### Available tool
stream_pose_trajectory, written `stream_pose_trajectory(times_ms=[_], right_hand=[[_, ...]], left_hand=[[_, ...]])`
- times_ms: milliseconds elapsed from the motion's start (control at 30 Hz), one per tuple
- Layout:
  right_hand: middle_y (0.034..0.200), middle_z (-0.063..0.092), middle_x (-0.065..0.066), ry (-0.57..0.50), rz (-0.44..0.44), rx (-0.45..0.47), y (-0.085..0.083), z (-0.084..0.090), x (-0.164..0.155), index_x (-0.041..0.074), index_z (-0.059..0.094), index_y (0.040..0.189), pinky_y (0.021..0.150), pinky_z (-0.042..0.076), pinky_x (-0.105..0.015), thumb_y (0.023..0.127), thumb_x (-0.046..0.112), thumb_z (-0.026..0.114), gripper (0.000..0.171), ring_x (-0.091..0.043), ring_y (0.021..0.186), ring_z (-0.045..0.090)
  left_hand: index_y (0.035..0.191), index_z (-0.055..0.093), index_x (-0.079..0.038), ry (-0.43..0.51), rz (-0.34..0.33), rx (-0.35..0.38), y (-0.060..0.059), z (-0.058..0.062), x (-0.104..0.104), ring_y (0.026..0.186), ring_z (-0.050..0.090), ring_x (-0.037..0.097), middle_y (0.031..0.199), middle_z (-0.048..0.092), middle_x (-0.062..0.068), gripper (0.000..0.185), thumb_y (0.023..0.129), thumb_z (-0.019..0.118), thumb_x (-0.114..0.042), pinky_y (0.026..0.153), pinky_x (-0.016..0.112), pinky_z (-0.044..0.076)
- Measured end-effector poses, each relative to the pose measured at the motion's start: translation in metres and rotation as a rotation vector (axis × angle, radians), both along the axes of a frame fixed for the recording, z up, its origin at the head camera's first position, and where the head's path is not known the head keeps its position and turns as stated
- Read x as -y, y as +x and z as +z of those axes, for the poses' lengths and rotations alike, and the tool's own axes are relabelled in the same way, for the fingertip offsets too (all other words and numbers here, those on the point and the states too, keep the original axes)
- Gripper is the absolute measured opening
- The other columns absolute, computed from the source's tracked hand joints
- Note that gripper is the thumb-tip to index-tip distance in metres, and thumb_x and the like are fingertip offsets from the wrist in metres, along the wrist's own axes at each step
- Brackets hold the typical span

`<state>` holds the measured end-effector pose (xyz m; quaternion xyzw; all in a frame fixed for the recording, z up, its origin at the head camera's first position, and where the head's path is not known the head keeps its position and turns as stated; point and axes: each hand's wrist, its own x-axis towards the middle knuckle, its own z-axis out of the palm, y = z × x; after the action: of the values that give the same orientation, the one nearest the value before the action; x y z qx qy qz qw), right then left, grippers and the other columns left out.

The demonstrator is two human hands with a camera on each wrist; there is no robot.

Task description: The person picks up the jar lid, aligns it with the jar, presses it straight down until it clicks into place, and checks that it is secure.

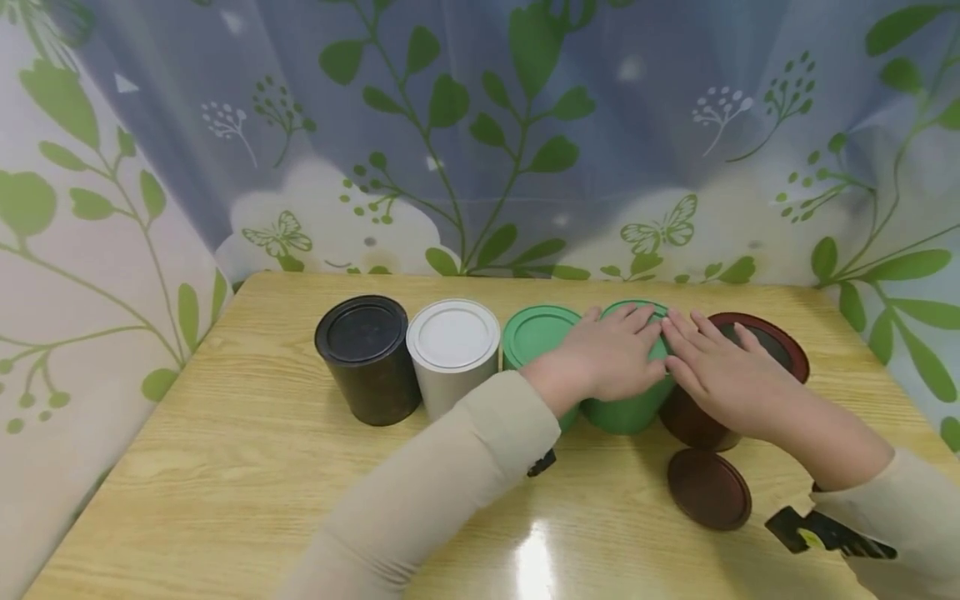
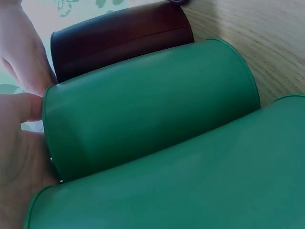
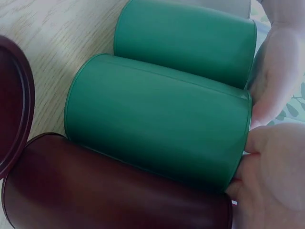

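Observation:
My left hand [image 1: 618, 354] lies with straight fingers across the top of a green canister [image 1: 626, 414], mostly covering it. From the other side my right hand [image 1: 723, 379] reaches over the brown canister [image 1: 692, 425], its extended fingertips touching the green canister's top rim beside the left fingers. In the right wrist view, the fingers and thumb [image 3: 259, 139] of that hand sit at the rim's edge. The brown canister has its top uncovered, showing a dark inside. A round brown lid [image 1: 708, 490] rests on the table in front of it.
A second green canister [image 1: 542, 333], a white canister [image 1: 453, 337] and a black canister [image 1: 363, 333] stand lidded in a row to the left. All are on a light wooden table [image 1: 247, 467]. A leaf-patterned curtain [image 1: 480, 150] hangs behind.

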<state>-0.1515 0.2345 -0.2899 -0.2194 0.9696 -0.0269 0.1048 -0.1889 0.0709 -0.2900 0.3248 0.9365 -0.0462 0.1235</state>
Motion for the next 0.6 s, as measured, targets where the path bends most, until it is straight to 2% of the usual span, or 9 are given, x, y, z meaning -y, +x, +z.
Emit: stream_pose_trajectory(times_ms=[300, 600], right_hand=[[0.151, 0.015, -0.023, 0.026, 0.014, -0.022, -0.001, -0.001, 0.0, -0.003, 0.02, 0.146, 0.101, 0.006, -0.068, 0.102, 0.042, 0.026, 0.063, -0.041, 0.137, 0.014], [0.151, 0.016, -0.022, 0.026, 0.006, -0.033, -0.001, -0.001, 0.0, -0.003, 0.02, 0.146, 0.101, 0.007, -0.067, 0.102, 0.041, 0.026, 0.063, -0.041, 0.137, 0.014]], left_hand=[[0.15, 0.006, -0.031, -0.045, 0.018, -0.016, 0.002, 0.001, 0.009, 0.14, -0.004, 0.006, 0.155, -0.005, -0.011, 0.056, 0.099, 0.017, -0.052, 0.113, 0.039, 0.001], [0.151, 0.009, -0.029, -0.033, 0.04, -0.071, 0.009, 0.001, 0.013, 0.14, -0.003, 0.007, 0.156, -0.003, -0.008, 0.054, 0.101, 0.015, -0.048, 0.113, 0.037, 0.001]])
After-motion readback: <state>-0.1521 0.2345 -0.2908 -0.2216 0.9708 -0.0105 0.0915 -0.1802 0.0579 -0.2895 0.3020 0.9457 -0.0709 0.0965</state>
